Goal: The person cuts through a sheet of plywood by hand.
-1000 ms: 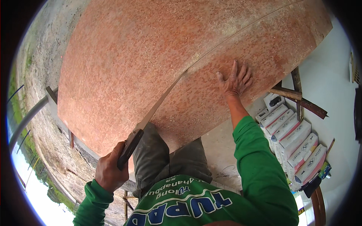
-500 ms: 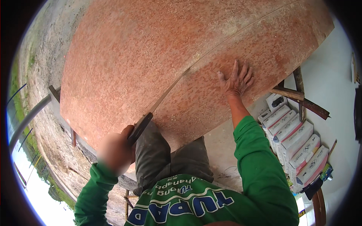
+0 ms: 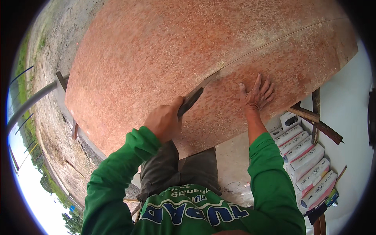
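A large reddish-brown wooden sheet [image 3: 156, 51], dusted with pale sawdust, stretches out in front of me. My left hand [image 3: 164, 120] is wrapped round the dark handle of a handsaw [image 3: 191, 102]. Its blade points away to the right and meets the sheet at the near end of a long cut line [image 3: 280, 38]. That line runs on toward the far right. Most of the blade's length is out of sight, apparently below the sheet. On the near side of the line, my right hand [image 3: 257, 94] lies flat on the sheet with its fingers spread.
Wooden supports [image 3: 305, 113] show under the sheet's right edge. Beyond them several white packages [image 3: 309, 156] are stacked beside a white wall [image 3: 344, 102]. At the left, a grey pipe [image 3: 35, 98] curves past the sheet over rough ground [image 3: 47, 129]. My legs [image 3: 160, 164] are against the sheet's near edge.
My left hand has pushed the saw forward and to the right, so less blade shows above the sheet. My right hand stays flat on the sheet; the whole view has shifted slightly.
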A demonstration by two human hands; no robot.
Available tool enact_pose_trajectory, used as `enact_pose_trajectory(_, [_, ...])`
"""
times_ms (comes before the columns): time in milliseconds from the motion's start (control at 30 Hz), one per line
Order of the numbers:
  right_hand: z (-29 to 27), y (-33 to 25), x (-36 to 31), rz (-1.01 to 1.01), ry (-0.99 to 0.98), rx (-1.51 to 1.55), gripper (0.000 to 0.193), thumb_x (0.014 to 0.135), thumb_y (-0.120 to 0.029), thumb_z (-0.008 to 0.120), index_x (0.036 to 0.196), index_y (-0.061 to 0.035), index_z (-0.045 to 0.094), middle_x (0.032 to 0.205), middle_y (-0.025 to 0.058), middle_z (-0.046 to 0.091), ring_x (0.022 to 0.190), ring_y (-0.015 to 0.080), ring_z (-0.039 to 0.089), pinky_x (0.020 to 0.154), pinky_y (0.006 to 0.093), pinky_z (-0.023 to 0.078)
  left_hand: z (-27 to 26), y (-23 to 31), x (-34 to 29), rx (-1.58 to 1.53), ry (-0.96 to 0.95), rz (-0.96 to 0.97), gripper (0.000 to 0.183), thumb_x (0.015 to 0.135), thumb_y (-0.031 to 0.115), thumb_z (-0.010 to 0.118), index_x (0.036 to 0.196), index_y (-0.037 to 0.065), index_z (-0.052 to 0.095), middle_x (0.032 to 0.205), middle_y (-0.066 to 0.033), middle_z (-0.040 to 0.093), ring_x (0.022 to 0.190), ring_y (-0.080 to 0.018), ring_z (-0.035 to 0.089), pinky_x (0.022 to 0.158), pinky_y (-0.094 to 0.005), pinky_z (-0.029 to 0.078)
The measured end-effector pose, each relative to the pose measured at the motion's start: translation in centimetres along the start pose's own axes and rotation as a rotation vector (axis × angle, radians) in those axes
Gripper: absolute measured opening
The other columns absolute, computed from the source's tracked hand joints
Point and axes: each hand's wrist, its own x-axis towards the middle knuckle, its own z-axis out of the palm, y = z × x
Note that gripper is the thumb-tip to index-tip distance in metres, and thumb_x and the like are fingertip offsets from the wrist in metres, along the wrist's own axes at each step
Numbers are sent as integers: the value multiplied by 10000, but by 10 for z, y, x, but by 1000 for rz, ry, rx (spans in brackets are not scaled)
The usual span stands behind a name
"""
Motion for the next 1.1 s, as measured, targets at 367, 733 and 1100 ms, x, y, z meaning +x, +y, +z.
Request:
enact_pose_trajectory(367, [-15,-14,6,-10,-18,29,854,699,-678,480,1368,-199,250,1407,188,156,1276,429,125,968,620,128,8,-43,22,-92,61,102,386,738,66,527,1123,78,492,655,-225,560,631,-393,574,546,-438,447])
enact_pose_trajectory(733, [-7,9,3,25,-51,-54,837,695,-650,508,1359,-196,272,1408,183,163,1277,417,140,982,601,132,-32,-67,-118,-39,72,-8,422,706,19,557,1123,58,504,776,-209,605,698,-367,609,584,-403,483])
enact_pose_trajectory(1100, [-4,-5,-4,18,-79,-63,835,709,-651,499,1368,-208,242,1399,179,174,1278,412,143,974,612,136,21,-27,20,-66,74,107,416,722,67,525,1137,85,496,654,-223,562,630,-382,582,550,-442,452])
